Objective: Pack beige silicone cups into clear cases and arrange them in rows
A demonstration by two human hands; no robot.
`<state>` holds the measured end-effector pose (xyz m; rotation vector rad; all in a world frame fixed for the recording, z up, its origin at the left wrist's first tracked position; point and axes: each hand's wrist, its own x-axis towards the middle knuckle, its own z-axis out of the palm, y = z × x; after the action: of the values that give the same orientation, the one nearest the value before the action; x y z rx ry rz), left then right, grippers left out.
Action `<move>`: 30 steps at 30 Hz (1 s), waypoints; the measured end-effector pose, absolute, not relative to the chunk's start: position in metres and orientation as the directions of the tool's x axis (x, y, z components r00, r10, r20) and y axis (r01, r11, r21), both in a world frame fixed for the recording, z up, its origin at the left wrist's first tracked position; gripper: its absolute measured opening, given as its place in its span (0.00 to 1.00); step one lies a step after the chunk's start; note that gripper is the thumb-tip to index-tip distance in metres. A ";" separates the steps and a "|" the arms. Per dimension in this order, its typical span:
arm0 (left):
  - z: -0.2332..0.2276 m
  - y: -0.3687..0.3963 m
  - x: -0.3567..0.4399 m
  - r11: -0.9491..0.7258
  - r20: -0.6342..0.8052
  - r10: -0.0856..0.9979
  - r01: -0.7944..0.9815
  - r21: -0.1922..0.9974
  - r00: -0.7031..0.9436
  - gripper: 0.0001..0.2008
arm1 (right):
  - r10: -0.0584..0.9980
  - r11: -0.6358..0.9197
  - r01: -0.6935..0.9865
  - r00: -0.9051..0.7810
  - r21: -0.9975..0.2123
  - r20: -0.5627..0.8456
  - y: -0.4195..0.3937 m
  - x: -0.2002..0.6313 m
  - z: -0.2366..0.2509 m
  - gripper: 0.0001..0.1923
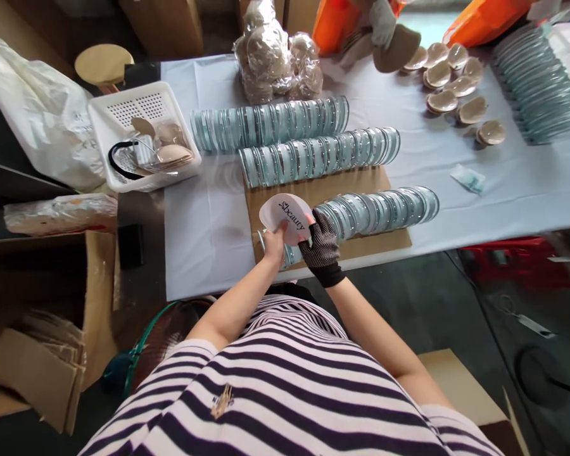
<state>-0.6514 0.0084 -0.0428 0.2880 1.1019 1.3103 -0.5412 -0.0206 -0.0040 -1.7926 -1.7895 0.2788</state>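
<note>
A white rounded card [280, 212] printed with "beauty" is held out over the table's front edge. My bare left hand [275, 246] pinches its lower edge, thumb on top. My right hand [322, 248], in a dark dotted glove with bare fingertips, grips the card's right side. Just right of that glove, a row of clear round plastic cases [384, 210] stands on edge on a brown cardboard sheet [304, 190]. A few more cases show partly under my hands. Farther back stand two longer rows of cases [320, 155].
A white plastic basket [97, 120] with beige cups stands left. Bagged beige cups [266, 57] lie at the back. Loose cups [472, 111] and stacked clear cases [541, 88] are at right. Across the table, a co-worker's gloved hand [382, 24] is beside a beige pad.
</note>
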 end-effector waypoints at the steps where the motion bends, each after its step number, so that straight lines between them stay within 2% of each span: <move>1: -0.043 0.007 -0.652 0.325 -0.488 0.866 -0.619 0.715 -0.109 0.13 | 0.970 0.080 0.841 0.058 -0.535 0.237 -0.022 -0.548 -0.006 0.27; 3: -0.043 0.009 -0.655 0.363 -0.501 0.864 -0.615 0.700 -0.060 0.11 | 0.989 0.006 0.796 0.083 -0.606 0.119 -0.021 -0.555 -0.012 0.22; 6: -0.041 0.022 -0.665 0.343 -0.520 0.850 -0.660 0.669 -0.085 0.11 | 0.968 -0.194 0.715 0.251 -0.672 -0.013 -0.030 -0.546 -0.012 0.24; 7: -0.040 0.029 -0.671 0.314 -0.523 0.845 -0.684 0.658 -0.115 0.12 | 0.960 -0.223 0.732 0.279 -0.644 -0.016 -0.040 -0.540 -0.010 0.25; 9: -0.040 0.043 -0.683 0.272 -0.546 0.819 -0.719 0.639 -0.176 0.14 | 0.979 -0.197 0.831 0.199 -0.520 -0.052 -0.070 -0.528 0.000 0.25; 11: -0.042 0.055 -0.695 0.273 -0.582 0.787 -0.731 0.626 -0.204 0.14 | 0.973 -0.093 0.910 -0.003 -0.405 -0.229 -0.105 -0.522 0.011 0.24; 13: -0.045 0.060 -0.702 0.286 -0.605 0.771 -0.740 0.609 -0.200 0.14 | 0.894 -0.017 0.931 -0.149 -0.365 -0.422 -0.128 -0.528 0.016 0.24; 16: -0.048 0.060 -0.702 0.275 -0.602 0.773 -0.749 0.603 -0.201 0.14 | 0.817 -0.029 0.955 -0.147 -0.294 -0.558 -0.126 -0.556 0.007 0.24; 19: -0.049 0.057 -0.699 0.259 -0.591 0.777 -0.744 0.616 -0.219 0.14 | 0.816 -0.085 0.974 -0.054 -0.212 -0.576 -0.095 -0.590 -0.012 0.21; 23: -0.049 0.058 -0.699 0.249 -0.603 0.761 -0.750 0.613 -0.240 0.13 | 0.849 -0.141 0.966 0.007 -0.215 -0.528 -0.076 -0.607 -0.024 0.21; 27: -0.051 0.059 -0.702 0.222 -0.607 0.756 -0.774 0.592 -0.247 0.13 | 0.883 -0.135 0.969 0.023 -0.208 -0.469 -0.085 -0.599 -0.021 0.16; 30: -0.052 0.058 -0.702 0.221 -0.605 0.761 -0.783 0.582 -0.235 0.13 | 0.889 -0.136 0.968 0.025 -0.212 -0.458 -0.080 -0.596 -0.023 0.15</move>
<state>-0.7021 0.0577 -0.0517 -0.0262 1.0992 1.4360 -0.5958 -0.0799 -0.0227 -2.3555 -2.1607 0.8241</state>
